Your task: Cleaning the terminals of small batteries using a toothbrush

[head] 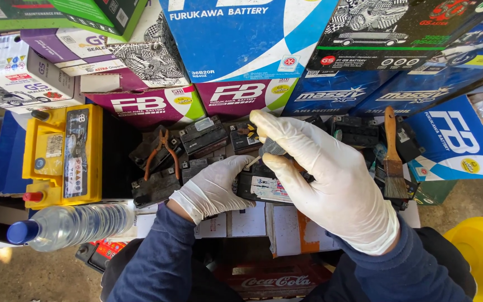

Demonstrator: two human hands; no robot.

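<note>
Small black battery [264,187] lies on top of white cartons in front of the person, w/ other small black batteries [202,137] packed around and behind it. Left hand [213,187], in a white glove, rests flat against the battery's left end, fingers together, pressing on it but not wrapped around. Right hand [322,176], also gloved, hovers just above the battery top; thumb and forefinger are pinched on a small dark grey piece [275,148], maybe a cap or plug, I cannot tell exactly. A thin pale stick or tube [251,163] shows between the two hands near the battery top.

Around: a yellow battery [62,156] on the left, a clear water bottle w/ blue cap [68,223] lying in front of it, orange-handled pliers [160,154] on the batteries, a paint brush [392,162] w/ wooden handle on the right, and printed cartons [241,39] stacked behind.

Risks, as I judge it: the dark piece is small and gloves are slippery, so it can drop into the gaps between batteries. The pliers lie across batteries, and metal touching terminals can make a short. If the battery is open on top, tilting it may spill acid on gloves & cartons. The bottle lies near the edge of its support and can roll off.
</note>
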